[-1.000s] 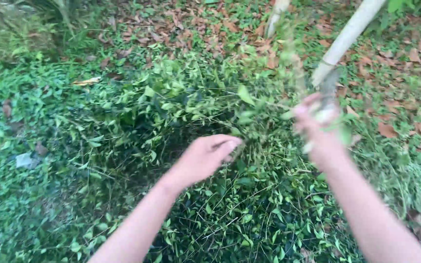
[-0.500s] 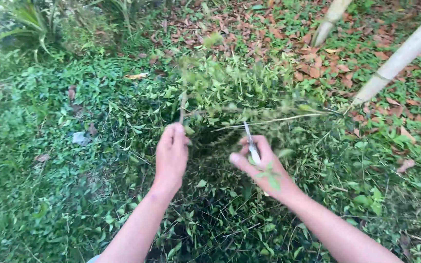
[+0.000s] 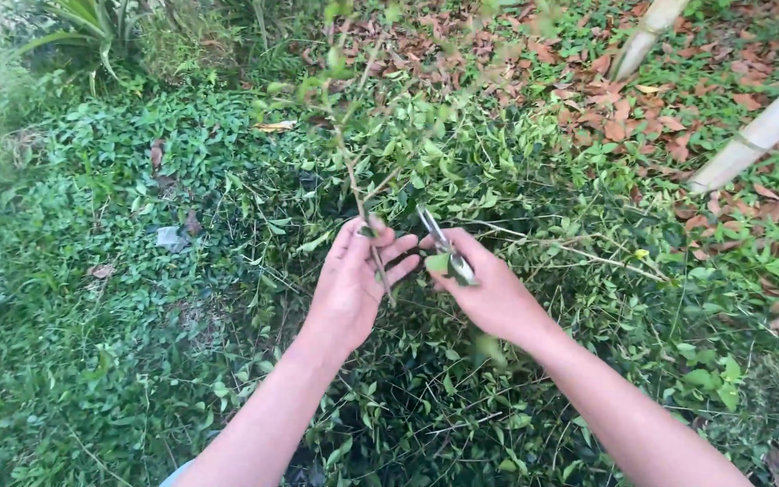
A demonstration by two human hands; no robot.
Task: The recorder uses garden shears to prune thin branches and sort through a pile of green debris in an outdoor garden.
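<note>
— What are you seeing from the head camera?

— I'm looking down at both bare arms reaching out over a low green shrub. My left hand is closing around a thin woody stem, thumb and fingers pinching it near its lower end, with the leafy top of the stem rising up and away toward the fallen brown leaves.

— And the other hand?

— My right hand is gripping a small pair of metal shears, fingers wrapped tight over the handles. The blades are pointing up and to the left, just beside the stem and the left fingertips; I cannot tell whether they are touching the stem.

— Where is the stem sitting?

— It's standing nearly upright between the two hands, just in front of the shrub's dark centre.

— Anything else around?

— Two pale bamboo poles are slanting in at the upper right, well apart from the hands, and ground-cover plants are spreading on the left.
</note>
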